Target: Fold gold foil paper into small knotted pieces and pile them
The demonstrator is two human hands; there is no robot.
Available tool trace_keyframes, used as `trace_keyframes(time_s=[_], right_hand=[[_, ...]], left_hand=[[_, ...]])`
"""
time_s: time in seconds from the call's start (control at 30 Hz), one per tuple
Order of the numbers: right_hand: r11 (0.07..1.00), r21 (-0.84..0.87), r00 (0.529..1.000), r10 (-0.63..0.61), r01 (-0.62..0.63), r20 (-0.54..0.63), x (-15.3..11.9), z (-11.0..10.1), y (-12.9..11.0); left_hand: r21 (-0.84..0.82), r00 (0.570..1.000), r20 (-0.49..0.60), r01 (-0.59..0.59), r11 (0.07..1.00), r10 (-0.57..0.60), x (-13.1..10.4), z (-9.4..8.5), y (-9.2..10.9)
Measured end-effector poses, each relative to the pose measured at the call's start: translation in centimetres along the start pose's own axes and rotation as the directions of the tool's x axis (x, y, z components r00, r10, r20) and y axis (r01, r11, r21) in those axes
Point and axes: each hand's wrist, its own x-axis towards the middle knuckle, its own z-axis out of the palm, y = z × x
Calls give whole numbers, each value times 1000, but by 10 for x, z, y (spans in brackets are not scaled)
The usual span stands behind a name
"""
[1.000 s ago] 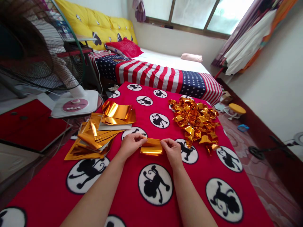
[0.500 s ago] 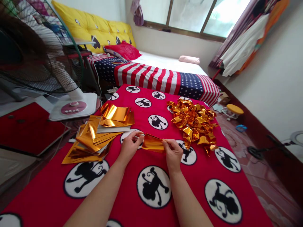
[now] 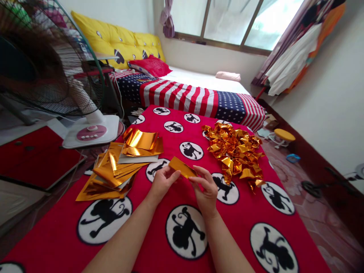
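A narrow strip of folded gold foil paper (image 3: 182, 167) is held between my two hands, over the red cloth (image 3: 148, 227) with monkey circles. My left hand (image 3: 165, 182) pinches its left end between thumb and fingers. At the other end my right hand (image 3: 205, 187) grips it with thumb and bent fingers. To the left lies a loose stack of flat gold foil sheets (image 3: 113, 167), some showing pale backs. A heap of folded, crinkled gold foil pieces (image 3: 236, 151) lies to the right.
A white-based electric fan (image 3: 91, 131) stands at the left, beside a dark red panel (image 3: 36, 155). Behind the cloth is a bed with a stars-and-stripes cover (image 3: 182, 94). On the floor at right are a yellow stool (image 3: 284, 134) and a blue object (image 3: 293, 158).
The foil paper has become a narrower strip and is now tilted, its left end higher. My right hand has turned, its fingers lifted and bent over the strip's right end.
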Motion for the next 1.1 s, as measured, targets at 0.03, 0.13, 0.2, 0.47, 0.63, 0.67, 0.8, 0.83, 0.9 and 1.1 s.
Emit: trace_keyframes(time_s=[0.03,0.13,0.2,0.47,0.63,0.67,0.8,0.83,0.9,1.1], right_hand=[[1000,5,999,-15,14,52,0,0,-3],[998,58,986,7,-17,167,-1,0,-12],[990,106,984,70,-88,162,0,-1,-17],[911,252,944,302,-327,130,-1,3,-1],[942,168,949,260,-289,178,-2,6,4],[952,152,958,246,-267,145,-1,6,4],[970,59,968,241,-238,-66,0,4,7],[972,30,965,236,-235,-114,0,3,7],[974,-23,960,219,-227,-173,1,1,7],[970,-59,966,228,-237,-122,0,0,2]], left_hand=[[-30,1000,-18,12,999,-13,0,0,0],[-111,996,-68,51,992,-59,2,-1,2],[-166,994,-34,98,981,-105,2,-3,5],[45,928,316,191,981,-195,-2,-10,16],[128,925,344,123,984,-161,-1,-9,16],[107,931,334,116,987,-146,-1,-10,15],[-52,944,321,97,994,-76,0,-16,14],[-70,945,323,83,994,-56,1,-17,14],[-62,950,310,52,997,-30,1,-17,14],[24,982,175,71,997,-74,1,-11,13]])
